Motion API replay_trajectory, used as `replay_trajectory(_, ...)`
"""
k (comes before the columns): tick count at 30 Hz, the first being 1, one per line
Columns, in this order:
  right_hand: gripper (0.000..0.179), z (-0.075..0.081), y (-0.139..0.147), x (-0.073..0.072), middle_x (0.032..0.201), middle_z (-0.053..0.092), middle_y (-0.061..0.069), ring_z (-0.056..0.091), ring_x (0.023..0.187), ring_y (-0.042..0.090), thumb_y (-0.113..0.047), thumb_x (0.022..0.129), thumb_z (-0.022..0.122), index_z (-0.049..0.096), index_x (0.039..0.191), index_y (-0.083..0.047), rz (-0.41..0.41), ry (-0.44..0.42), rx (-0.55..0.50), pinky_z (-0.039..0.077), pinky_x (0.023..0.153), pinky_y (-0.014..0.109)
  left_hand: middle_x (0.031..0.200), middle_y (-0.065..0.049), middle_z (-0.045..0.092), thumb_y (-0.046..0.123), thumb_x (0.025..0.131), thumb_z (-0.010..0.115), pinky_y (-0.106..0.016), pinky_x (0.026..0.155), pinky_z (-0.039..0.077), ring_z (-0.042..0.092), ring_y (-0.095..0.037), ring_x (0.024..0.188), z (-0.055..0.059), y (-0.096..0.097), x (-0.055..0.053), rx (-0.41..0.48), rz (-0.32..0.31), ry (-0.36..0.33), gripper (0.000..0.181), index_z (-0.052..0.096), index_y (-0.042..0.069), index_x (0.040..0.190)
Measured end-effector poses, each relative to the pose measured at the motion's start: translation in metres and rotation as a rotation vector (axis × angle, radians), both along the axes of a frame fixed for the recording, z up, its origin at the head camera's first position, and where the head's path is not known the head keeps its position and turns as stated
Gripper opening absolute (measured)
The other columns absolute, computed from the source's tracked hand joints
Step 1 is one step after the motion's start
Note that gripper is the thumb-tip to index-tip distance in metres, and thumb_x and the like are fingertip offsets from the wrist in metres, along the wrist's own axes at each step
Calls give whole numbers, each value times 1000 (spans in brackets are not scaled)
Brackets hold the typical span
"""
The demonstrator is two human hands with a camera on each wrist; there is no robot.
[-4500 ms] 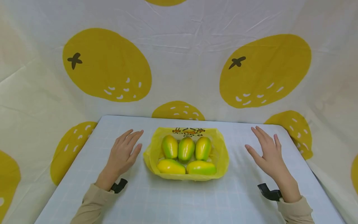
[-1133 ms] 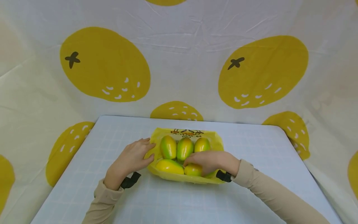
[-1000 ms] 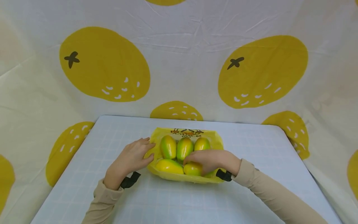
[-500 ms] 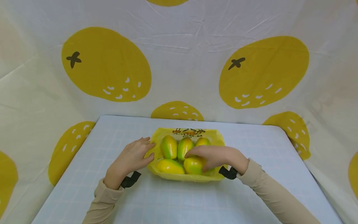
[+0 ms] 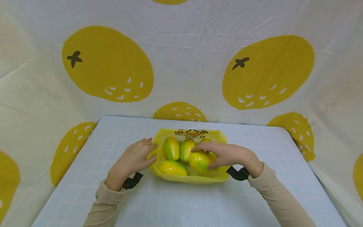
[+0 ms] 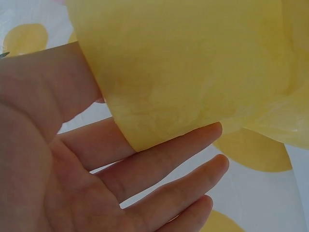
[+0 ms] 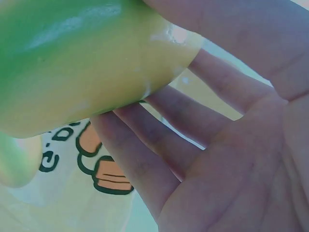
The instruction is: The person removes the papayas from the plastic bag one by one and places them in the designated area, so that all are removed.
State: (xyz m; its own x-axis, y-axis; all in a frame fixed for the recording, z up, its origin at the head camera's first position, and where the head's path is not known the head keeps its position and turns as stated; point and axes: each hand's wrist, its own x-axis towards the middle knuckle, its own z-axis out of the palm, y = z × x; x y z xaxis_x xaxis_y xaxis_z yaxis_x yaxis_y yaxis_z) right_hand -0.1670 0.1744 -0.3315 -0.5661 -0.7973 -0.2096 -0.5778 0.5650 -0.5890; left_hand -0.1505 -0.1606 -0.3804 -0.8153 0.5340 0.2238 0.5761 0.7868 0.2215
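Observation:
My right hand (image 5: pixel 227 153) grips a glossy yellow-green mango (image 5: pixel 199 161) with thumb and fingers, raised over the front right of a yellow plastic bag (image 5: pixel 187 179). In the right wrist view that mango (image 7: pixel 91 63) fills the upper left, the fingertips tucked beneath it. At the bag's left edge my left hand (image 5: pixel 134 159) stays with fingers extended. The left wrist view has the bag's film (image 6: pixel 193 63) covering the thumb and index finger ends. Inside the bag lie a front-left mango (image 5: pixel 173 168) and a back row including a left mango (image 5: pixel 171 148) and a middle mango (image 5: pixel 187 150); another is partly hidden.
The bag stands on a table (image 5: pixel 170 201) with a pale checked cover. Behind and at both sides hangs a white cloth (image 5: pixel 187 75) with printed yellow fruit shapes. A printed cartoon (image 5: pixel 191 133) shows on the bag's back wall.
My right hand has reached into the bag, taken the front-right mango and lifted it up and slightly right. The left hand came to the bag's left edge earlier and has stayed there since.

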Motion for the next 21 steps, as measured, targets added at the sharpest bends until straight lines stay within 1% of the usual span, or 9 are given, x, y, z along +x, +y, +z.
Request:
replay_trajectory(9,67,-1,16,7,144,49,-5,45,133,18,-5,84,76,48,144,-17,8,75,-130,40,110,42,122,-21,66,16,89,68,-54,104,44,58,-39,122,-1,-1,1,-3,3,-6,35,71,-3,118)
replay_trajectory(14,68,-2,28,12,145,49,-4,47,131,17,-9,84,79,49,144,-18,-40,105,-222,42,108,44,122,-21,66,14,89,68,-54,103,45,57,-39,122,1,-1,1,-1,0,4,34,71,-3,117)
replay_trajectory(17,70,-4,34,14,145,50,-6,48,130,16,-12,83,81,49,145,-18,-71,142,-271,43,107,44,121,-21,67,14,89,68,-54,103,45,57,-40,122,1,-1,1,-1,-5,14,33,71,-3,117)
replay_trajectory(21,70,-8,41,16,144,51,-4,50,128,16,-15,83,82,50,145,-17,-78,207,-351,46,104,42,119,-21,67,14,88,69,-54,103,45,58,-40,121,2,-1,0,-1,-10,25,33,71,-3,116)
